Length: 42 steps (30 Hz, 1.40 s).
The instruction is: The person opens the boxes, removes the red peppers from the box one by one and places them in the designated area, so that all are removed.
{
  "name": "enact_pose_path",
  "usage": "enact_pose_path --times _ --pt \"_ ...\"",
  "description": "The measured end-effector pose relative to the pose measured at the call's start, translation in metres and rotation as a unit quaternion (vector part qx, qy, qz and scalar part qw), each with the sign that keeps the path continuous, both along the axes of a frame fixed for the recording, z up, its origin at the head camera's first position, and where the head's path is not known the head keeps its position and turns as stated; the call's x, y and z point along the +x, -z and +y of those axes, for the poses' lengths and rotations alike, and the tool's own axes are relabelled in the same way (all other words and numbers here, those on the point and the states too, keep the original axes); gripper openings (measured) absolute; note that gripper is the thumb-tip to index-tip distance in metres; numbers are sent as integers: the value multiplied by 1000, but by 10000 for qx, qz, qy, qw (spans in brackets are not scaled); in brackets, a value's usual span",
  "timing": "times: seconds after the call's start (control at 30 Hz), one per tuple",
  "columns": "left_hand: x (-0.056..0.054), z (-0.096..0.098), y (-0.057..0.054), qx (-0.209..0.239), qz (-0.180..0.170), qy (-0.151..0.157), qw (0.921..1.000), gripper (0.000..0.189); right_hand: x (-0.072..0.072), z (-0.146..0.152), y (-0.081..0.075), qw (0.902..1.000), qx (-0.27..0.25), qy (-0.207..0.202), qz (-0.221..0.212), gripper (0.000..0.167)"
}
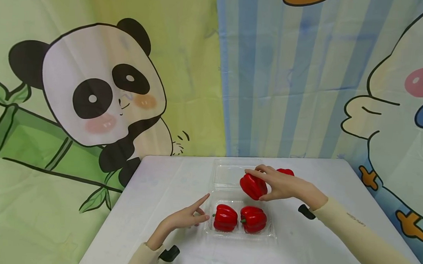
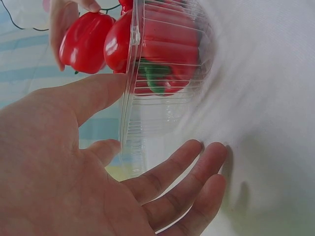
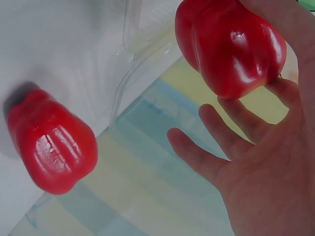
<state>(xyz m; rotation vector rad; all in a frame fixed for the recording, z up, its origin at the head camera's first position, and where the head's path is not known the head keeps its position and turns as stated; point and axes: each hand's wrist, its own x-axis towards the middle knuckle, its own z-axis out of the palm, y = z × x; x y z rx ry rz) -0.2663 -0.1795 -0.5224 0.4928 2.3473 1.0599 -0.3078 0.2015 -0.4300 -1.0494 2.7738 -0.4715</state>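
My right hand (image 1: 283, 185) holds a red bell pepper (image 1: 253, 186) between thumb and fingers, above the back part of a clear plastic box (image 1: 242, 236). Inside the box two more red bell peppers sit side by side, one on the left (image 1: 225, 218) and one on the right (image 1: 253, 219), green stems toward the left. At the box's left side is my left hand (image 1: 184, 217), its thumb and index finger near the rim (image 2: 129, 105); the other fingers are loosely bent and grip nothing. Another bell pepper (image 3: 54, 142) lies on the table, partly hidden behind my right hand in the head view.
The box's clear lid (image 1: 227, 176) lies folded back toward the table's far edge. A white cloth covers the table (image 1: 309, 238). Behind it hangs a curtain (image 1: 185, 87) with a printed panda and stripes.
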Motion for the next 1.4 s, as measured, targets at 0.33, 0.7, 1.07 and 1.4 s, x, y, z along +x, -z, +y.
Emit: enact_pose_path --times 0.33,0.7,1.07,1.4 --pt "0 0 1 -53 -23 -35 10000 81 2 15 0 9999 -10 101 128 97" --pt "-2 0 1 -35 -26 12 10000 81 3 40 1 9992 -167 365 -72 96" --pt "-1 0 5 -66 -75 -15 9999 82 6 62 2 9969 -235 696 -266 98" --pt "-3 -1 1 -67 18 63 10000 83 3 78 1 9965 -294 779 -45 98"
